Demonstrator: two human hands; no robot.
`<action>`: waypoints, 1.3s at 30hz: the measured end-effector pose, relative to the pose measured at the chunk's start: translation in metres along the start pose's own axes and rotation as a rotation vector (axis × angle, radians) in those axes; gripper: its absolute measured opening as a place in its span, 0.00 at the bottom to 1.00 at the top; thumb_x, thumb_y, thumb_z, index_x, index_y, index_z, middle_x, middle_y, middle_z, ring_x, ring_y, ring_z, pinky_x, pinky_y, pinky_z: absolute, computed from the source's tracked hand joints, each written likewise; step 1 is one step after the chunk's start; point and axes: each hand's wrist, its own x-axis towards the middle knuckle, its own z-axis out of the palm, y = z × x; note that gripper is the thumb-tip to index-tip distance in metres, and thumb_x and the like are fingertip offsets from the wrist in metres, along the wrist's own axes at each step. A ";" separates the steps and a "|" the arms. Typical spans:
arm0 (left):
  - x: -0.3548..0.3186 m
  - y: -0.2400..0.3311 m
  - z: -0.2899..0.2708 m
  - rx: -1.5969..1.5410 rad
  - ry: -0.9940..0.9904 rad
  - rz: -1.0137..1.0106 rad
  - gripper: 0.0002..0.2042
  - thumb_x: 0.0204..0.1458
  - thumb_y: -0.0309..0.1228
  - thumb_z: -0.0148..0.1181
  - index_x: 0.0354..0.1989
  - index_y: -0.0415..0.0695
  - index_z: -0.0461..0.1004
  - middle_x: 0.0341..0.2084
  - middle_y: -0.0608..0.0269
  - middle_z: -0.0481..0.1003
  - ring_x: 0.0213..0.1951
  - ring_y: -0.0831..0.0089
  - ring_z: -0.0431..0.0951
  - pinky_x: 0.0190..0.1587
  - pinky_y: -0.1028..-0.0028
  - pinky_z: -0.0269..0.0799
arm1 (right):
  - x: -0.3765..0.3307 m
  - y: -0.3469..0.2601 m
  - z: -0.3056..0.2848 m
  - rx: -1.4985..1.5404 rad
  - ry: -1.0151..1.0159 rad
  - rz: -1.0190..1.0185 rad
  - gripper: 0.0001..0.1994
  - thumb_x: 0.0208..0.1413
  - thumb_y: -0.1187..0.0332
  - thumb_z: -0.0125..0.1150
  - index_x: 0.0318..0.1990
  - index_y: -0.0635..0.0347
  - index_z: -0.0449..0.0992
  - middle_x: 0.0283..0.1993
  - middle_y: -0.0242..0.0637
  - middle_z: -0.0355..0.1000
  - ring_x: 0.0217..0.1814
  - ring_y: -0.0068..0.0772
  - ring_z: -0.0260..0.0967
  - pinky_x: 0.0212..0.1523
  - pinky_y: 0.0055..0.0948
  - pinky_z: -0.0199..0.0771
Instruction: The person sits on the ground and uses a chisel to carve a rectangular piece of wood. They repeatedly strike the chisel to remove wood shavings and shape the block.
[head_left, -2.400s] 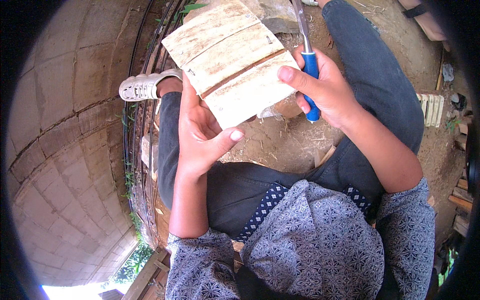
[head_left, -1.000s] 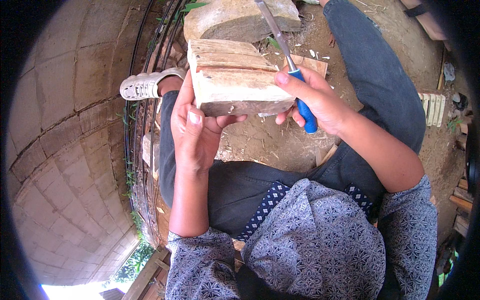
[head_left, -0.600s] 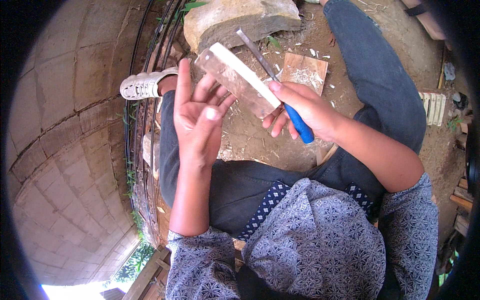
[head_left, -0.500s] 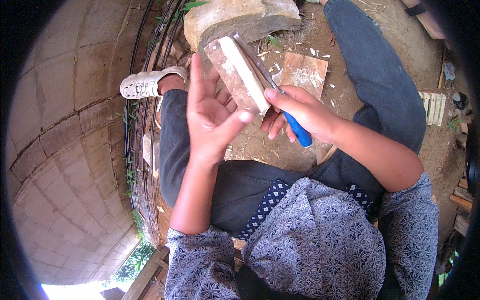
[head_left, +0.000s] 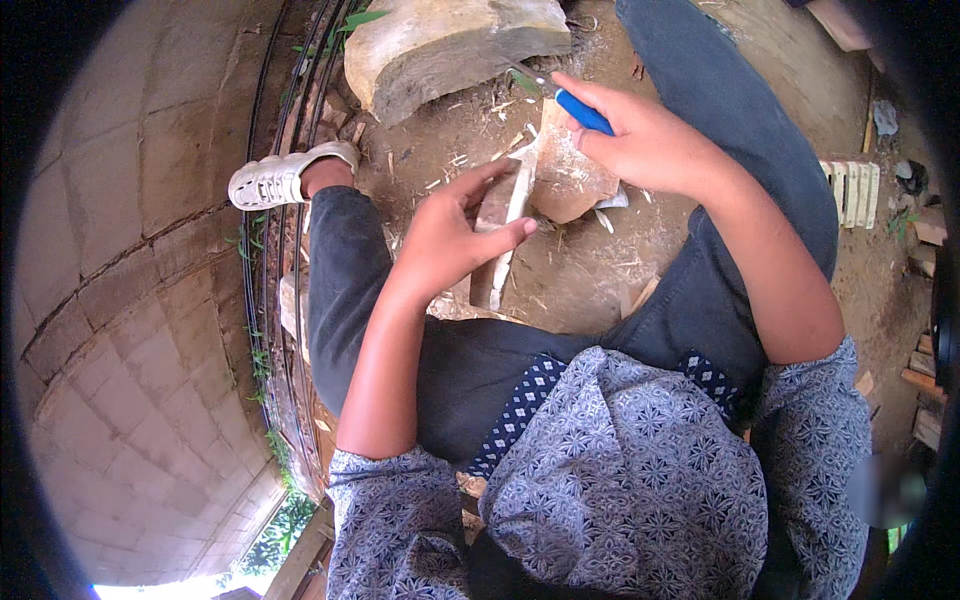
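Observation:
My left hand (head_left: 445, 235) is closed around a short wooden block (head_left: 516, 205), fingers over its far side and thumb on its near side. The pale, freshly cut edge faces up, and the block stands tilted between my knees. Its far end meets a wooden stump (head_left: 575, 180) strewn with shavings; whether they touch I cannot tell. Held in my right hand (head_left: 635, 140) is a chisel (head_left: 583, 112) with a blue handle and a thin metal blade. The blade points to the far left, above the stump and apart from the block.
A large pale stone (head_left: 450, 50) lies beyond the stump. Wood shavings litter the dirt floor (head_left: 590, 270). Black cables (head_left: 275, 110) run along a block wall (head_left: 130, 270) on the left. A cream slatted object (head_left: 852, 195) and scrap wood (head_left: 925, 375) lie to the right.
The wooden block has come down toward the stump and turned, and my left hand has closed around it. My right hand, formerly at the block, has moved away to the far right with the chisel.

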 end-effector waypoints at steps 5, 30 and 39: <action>0.021 -0.023 0.014 0.220 -0.111 0.113 0.35 0.48 0.40 0.73 0.63 0.36 0.68 0.53 0.50 0.75 0.54 0.66 0.74 0.59 0.67 0.68 | 0.000 0.010 -0.001 -0.147 0.095 -0.115 0.26 0.57 0.74 0.53 0.66 0.57 0.65 0.53 0.36 0.72 0.47 0.22 0.70 0.49 0.23 0.70; 0.029 -0.026 0.078 0.554 0.399 -0.101 0.26 0.66 0.51 0.42 0.41 0.35 0.71 0.36 0.32 0.76 0.41 0.38 0.78 0.44 0.54 0.70 | 0.002 -0.009 0.009 0.785 0.748 -0.253 0.18 0.63 0.55 0.60 0.26 0.57 0.72 0.18 0.24 0.63 0.20 0.13 0.59 0.22 0.19 0.58; 0.028 -0.046 0.077 0.493 0.510 -0.109 0.27 0.66 0.48 0.38 0.32 0.34 0.74 0.26 0.32 0.74 0.34 0.33 0.75 0.38 0.46 0.67 | -0.001 0.000 0.022 0.978 0.556 -0.240 0.23 0.65 0.55 0.42 0.20 0.59 0.63 0.13 0.30 0.56 0.15 0.20 0.51 0.20 0.24 0.53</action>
